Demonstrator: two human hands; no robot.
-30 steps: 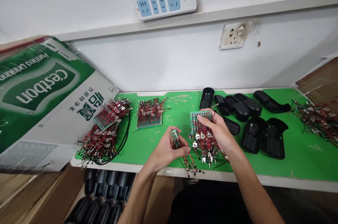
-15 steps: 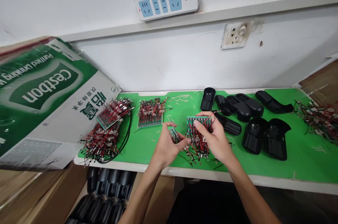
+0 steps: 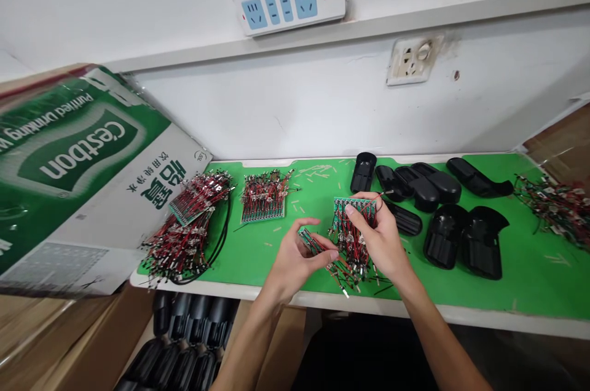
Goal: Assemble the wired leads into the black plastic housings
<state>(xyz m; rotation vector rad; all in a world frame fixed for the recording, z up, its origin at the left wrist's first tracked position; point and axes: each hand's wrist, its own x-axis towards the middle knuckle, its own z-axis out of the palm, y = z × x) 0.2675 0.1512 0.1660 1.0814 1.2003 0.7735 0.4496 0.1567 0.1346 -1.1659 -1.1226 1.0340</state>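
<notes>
My right hand (image 3: 380, 234) grips a green circuit board panel (image 3: 354, 201) by its right side, thumb on its face, with red and black wires hanging below it. Just left of it, my left hand (image 3: 299, 259) is closed on a small bunch of narrow wired boards (image 3: 310, 240), their wires trailing to the right under the panel. Another wired panel (image 3: 262, 216) lies on the green mat, left of my hands. Farther left is a heap of wired boards (image 3: 179, 246) with a black cable beside it.
Black plastic shells (image 3: 445, 237) lie on the mat (image 3: 530, 256) at the right, near another wire heap (image 3: 555, 209). A Cestbon carton (image 3: 92, 163) leans at the left. Below the table edge, an open box holds more shells (image 3: 184, 323). Sockets are on the wall.
My right hand and its panel have moved slightly right and up. My left hand has shifted a little right and down, and the wires of its small boards show more.
</notes>
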